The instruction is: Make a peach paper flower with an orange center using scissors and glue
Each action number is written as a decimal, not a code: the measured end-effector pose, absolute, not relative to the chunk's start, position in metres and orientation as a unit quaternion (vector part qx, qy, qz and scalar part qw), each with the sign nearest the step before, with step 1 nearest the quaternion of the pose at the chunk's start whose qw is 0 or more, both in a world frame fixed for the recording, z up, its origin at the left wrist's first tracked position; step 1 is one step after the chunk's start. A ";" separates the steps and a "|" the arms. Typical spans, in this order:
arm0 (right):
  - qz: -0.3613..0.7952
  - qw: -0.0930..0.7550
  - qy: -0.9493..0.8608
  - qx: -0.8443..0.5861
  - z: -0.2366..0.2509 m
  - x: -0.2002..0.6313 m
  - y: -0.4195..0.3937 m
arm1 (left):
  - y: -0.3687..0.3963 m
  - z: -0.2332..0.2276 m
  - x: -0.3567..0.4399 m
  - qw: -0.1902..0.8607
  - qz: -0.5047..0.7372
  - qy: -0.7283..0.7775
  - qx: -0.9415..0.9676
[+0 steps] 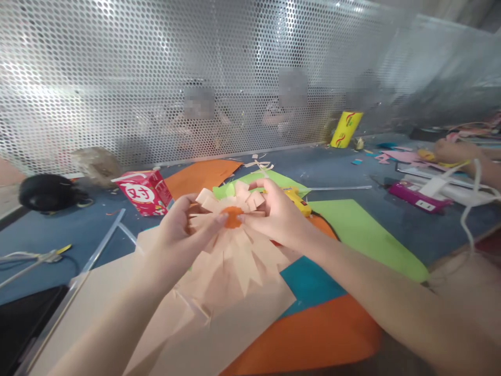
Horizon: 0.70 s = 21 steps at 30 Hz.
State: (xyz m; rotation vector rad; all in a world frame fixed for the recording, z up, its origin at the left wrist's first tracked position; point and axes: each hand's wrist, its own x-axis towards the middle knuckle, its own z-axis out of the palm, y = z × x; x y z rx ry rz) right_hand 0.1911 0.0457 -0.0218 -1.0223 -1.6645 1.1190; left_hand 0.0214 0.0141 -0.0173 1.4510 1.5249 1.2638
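Note:
Between my two hands is a paper flower (pixel 242 256) with pale peach strips for petals and an orange round centre (pixel 233 217). My left hand (pixel 186 224) grips its left side, the thumb pressed on the edge of the orange centre. From the right, my right hand (pixel 274 211) holds it the same way, its fingers curled behind the upper petals. Below the flower lies a peach paper sheet (pixel 250 324). Just beyond my right hand is a yellow glue gun (pixel 299 201), partly hidden. Green paper (pixel 376 235) spreads to the right.
A red box (pixel 144 193) and a black tape roll (pixel 49 192) stand at left. Orange (pixel 313 339) and blue paper (pixel 309 282) lie at front. A perforated metal screen (pixel 235 68) borders the back, near a yellow cylinder (pixel 346 129). Another person's hand (pixel 454 151) is far right.

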 end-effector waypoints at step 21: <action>0.408 0.417 -0.695 -0.419 -0.019 0.191 0.042 | 0.010 -0.020 0.023 0.346 0.441 0.605 0.566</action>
